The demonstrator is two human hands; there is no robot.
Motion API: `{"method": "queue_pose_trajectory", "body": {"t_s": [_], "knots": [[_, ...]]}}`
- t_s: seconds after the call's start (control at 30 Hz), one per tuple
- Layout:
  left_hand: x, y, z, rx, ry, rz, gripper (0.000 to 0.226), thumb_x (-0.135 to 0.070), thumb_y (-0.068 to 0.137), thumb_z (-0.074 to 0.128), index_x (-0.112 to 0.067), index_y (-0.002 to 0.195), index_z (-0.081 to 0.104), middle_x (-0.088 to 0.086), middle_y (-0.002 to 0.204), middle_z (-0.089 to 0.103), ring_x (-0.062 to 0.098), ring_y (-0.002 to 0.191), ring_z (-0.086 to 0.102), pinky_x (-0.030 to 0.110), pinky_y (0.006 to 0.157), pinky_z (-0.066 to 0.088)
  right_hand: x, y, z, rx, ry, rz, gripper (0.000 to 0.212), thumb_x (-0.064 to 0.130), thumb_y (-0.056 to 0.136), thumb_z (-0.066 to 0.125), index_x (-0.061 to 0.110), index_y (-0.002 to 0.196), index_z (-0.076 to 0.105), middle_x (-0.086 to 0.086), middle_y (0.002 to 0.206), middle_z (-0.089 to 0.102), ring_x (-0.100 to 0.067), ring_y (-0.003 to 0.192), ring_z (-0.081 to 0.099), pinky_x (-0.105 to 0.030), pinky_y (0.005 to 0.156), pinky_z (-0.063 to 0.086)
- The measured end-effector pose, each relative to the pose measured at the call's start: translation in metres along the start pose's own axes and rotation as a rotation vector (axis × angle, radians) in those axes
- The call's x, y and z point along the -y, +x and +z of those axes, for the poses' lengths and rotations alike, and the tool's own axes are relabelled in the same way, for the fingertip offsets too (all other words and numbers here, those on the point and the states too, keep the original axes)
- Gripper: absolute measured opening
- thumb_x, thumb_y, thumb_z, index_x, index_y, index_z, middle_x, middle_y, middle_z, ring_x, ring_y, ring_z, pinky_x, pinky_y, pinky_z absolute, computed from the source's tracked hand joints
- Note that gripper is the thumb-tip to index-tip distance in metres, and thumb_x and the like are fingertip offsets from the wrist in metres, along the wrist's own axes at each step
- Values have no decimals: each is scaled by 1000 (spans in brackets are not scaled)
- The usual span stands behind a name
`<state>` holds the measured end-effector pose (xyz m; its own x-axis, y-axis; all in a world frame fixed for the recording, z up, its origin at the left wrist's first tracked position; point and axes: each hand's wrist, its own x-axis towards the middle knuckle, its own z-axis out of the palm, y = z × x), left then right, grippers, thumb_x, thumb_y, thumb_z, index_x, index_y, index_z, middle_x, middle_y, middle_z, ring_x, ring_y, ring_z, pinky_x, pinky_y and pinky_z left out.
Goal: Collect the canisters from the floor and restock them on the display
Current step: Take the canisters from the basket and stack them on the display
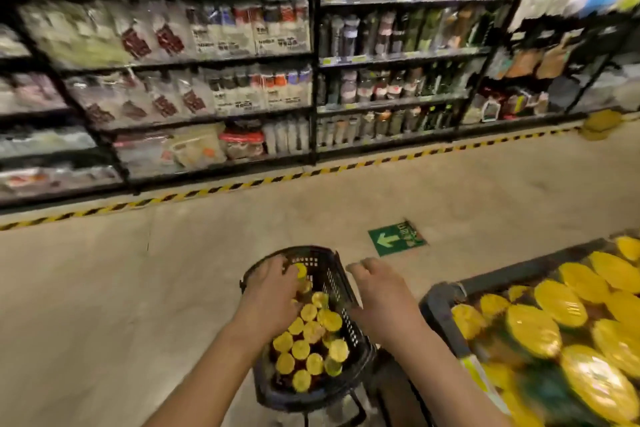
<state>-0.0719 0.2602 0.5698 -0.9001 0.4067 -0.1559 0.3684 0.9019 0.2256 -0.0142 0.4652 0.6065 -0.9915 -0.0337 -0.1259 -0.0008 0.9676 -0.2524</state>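
Observation:
A black plastic basket (334,282) stands on the floor below me, packed with several yellow-lidded canisters (317,343). My left hand (272,291) reaches into the basket's far end, fingers curled around one canister (300,270). My right hand (375,291) hovers above the basket's right rim, fingers loosely bent and holding nothing. At the lower right, the display bin (441,298) holds several more yellow-lidded canisters (557,302), blurred by motion.
Beige floor (138,288) spreads to the left and ahead. A green arrow sticker (396,238) lies beyond the basket. Yellow-black hazard tape (242,185) runs along the base of tall stocked shelves (214,80). A yellow object (597,125) sits at the far right.

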Motion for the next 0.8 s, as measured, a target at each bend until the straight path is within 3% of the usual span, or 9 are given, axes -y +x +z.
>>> {"method": "queue_pose_trajectory", "body": {"t_s": [0.27,0.43,0.63,0.8], "knots": [[95,23,47,166,-22,35,62,-46,90,60,-24,145,43,2,147,37,23,133,39,35,106,42,33,71,87,77,-30,148,51,31,90,60,22,139,49,-5,131,53,-28,115,55,-38,88,48],[111,54,107,281,-55,81,62,-40,91,60,-22,148,42,3,147,36,26,135,38,37,109,41,4,93,159,106,44,251,49,30,88,67,23,135,54,-4,126,55,-27,112,57,-38,88,49],[113,96,214,414,-1,152,65,-42,93,62,-24,150,35,2,150,28,25,139,32,36,112,34,-54,107,278,125,30,326,45,22,68,82,12,108,66,-11,103,61,-34,87,64,-39,65,53],[112,126,306,473,72,209,66,-41,92,64,-20,149,36,6,152,27,27,140,32,42,109,40,-89,106,368,122,34,332,42,24,73,81,13,110,65,-10,105,61,-33,88,63,-40,68,50]]}}
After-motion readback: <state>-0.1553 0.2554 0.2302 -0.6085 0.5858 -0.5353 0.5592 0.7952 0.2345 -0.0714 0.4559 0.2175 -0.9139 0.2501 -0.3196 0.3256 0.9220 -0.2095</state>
